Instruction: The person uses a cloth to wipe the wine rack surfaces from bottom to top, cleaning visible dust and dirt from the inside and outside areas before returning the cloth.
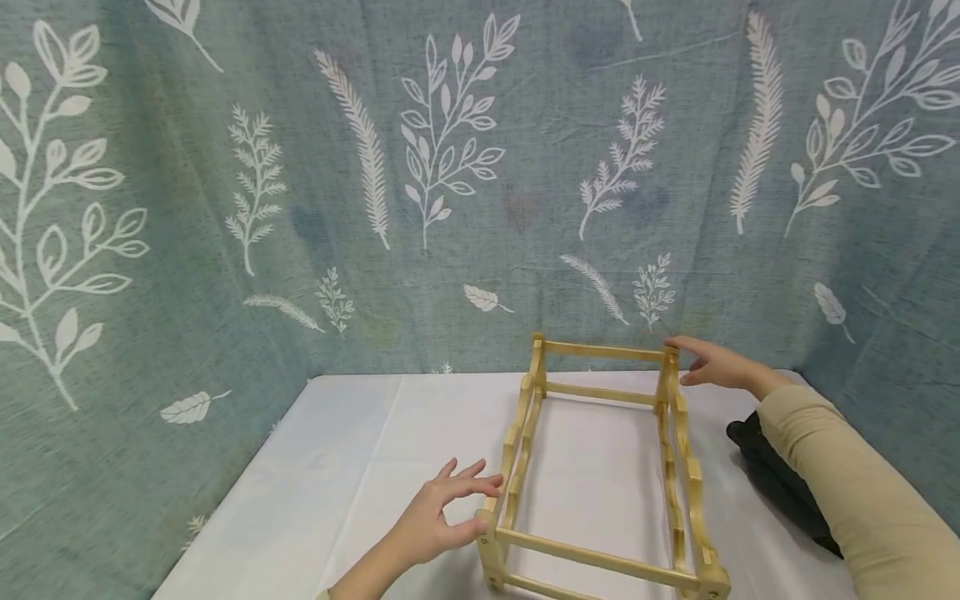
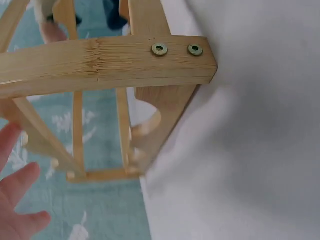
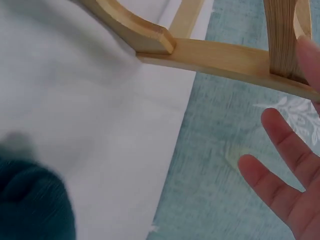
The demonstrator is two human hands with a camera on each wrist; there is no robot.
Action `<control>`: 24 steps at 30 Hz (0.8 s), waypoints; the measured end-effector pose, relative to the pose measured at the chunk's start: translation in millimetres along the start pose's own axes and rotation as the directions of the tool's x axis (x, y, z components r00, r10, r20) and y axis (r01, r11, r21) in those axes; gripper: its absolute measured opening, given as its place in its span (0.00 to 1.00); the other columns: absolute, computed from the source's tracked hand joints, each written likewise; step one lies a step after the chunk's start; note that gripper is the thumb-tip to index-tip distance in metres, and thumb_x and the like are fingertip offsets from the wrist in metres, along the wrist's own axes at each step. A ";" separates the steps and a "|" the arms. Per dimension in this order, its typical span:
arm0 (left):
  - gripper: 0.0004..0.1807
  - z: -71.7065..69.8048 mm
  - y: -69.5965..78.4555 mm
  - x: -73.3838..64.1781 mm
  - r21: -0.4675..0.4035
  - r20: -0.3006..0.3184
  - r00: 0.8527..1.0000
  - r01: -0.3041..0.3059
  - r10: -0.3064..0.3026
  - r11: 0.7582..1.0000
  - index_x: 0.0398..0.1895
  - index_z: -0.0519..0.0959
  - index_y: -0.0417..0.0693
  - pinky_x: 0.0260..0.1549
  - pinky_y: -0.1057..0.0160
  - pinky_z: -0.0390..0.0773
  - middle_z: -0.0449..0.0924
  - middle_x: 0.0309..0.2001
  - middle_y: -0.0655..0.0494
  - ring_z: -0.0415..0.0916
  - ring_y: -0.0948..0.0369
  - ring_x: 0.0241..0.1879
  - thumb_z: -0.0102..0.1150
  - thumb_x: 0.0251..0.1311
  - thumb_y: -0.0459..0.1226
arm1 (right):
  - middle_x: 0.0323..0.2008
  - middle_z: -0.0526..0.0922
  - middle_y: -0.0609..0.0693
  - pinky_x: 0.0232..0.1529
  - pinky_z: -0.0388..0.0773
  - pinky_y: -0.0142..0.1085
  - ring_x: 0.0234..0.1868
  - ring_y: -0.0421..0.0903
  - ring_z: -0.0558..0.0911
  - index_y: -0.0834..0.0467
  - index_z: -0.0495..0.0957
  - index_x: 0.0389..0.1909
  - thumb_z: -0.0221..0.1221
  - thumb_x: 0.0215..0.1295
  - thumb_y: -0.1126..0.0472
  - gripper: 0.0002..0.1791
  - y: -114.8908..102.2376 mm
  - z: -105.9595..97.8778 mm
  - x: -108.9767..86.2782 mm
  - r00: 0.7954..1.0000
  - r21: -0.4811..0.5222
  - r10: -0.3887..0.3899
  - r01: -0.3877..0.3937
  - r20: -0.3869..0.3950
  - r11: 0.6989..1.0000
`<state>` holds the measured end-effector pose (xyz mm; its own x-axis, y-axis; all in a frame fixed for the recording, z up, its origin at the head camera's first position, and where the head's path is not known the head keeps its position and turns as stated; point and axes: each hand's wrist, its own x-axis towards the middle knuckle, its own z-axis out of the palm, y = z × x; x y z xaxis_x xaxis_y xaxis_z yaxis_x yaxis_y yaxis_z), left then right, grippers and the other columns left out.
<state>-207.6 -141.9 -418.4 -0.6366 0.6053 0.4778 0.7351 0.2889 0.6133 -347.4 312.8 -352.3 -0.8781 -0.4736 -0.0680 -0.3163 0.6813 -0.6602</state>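
Note:
A light wooden rack [image 1: 592, 557] with wavy, notched side rails stands lengthwise on the white table. My left hand [image 1: 442, 512] is at its near left corner, thumb against the post top and the other fingers spread by the rail. In the left wrist view those fingers [image 2: 20, 185] are apart beside the rack's end bar [image 2: 100, 65], which has two bolts. At the far right corner, my right hand [image 1: 716, 367] rests a fingertip on the post top. Two fingers [image 3: 287, 145] extend free of the wood in the right wrist view.
A dark, soft bundle [image 1: 787, 492] lies on the table right of the rack, partly under the right sleeve [image 1: 840, 467]. Green leaf-patterned cloth [image 1: 480, 183] hangs along the back and both sides of the white tabletop [image 1: 360, 467].

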 end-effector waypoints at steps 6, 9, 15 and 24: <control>0.15 -20.9 -25.1 5.2 0.039 -0.006 0.996 0.086 -0.085 0.996 0.48 0.78 0.54 0.54 0.28 0.47 0.77 0.54 0.51 0.66 0.43 0.59 0.59 0.57 0.39 | 0.66 0.44 0.74 0.46 0.75 0.52 0.54 0.72 0.66 0.68 0.47 0.68 0.58 0.60 0.59 0.41 7.3 -1.0 -27.9 0.999 -0.009 0.040 -0.040 -0.024 0.999; 0.15 -32.0 -36.9 8.7 0.070 -0.036 0.992 0.121 -0.119 0.990 0.48 0.79 0.52 0.53 0.27 0.47 0.76 0.55 0.49 0.67 0.43 0.58 0.59 0.57 0.38 | 0.64 0.51 0.73 0.41 0.77 0.48 0.50 0.66 0.72 0.67 0.51 0.67 0.59 0.59 0.57 0.40 10.2 2.5 -42.9 0.997 -0.061 0.043 -0.047 -0.067 0.997; 0.15 -51.8 -58.0 21.1 0.026 -0.068 0.968 0.244 -0.241 0.970 0.48 0.80 0.49 0.58 0.32 0.48 0.72 0.58 0.46 0.64 0.45 0.61 0.58 0.58 0.40 | 0.58 0.65 0.70 0.30 0.76 0.35 0.39 0.50 0.78 0.69 0.60 0.63 0.60 0.57 0.64 0.34 13.8 14.4 -72.2 0.981 -0.209 -0.036 -0.005 -0.193 0.978; 0.18 -70.2 -70.6 43.1 -0.053 -0.040 0.903 0.425 -0.427 0.903 0.52 0.77 0.46 0.58 0.39 0.59 0.67 0.62 0.45 0.58 0.45 0.65 0.55 0.61 0.43 | 0.54 0.70 0.70 0.28 0.74 0.31 0.33 0.37 0.77 0.70 0.63 0.59 0.59 0.55 0.69 0.30 12.0 28.1 -98.5 0.948 -0.297 -0.159 0.074 -0.275 0.952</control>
<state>-303.4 -188.2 -397.0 -0.8985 0.3935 0.1946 0.3810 0.4788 0.7909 -254.7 351.9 -374.5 -0.8810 -0.4041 0.2460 -0.4724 0.7797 -0.4110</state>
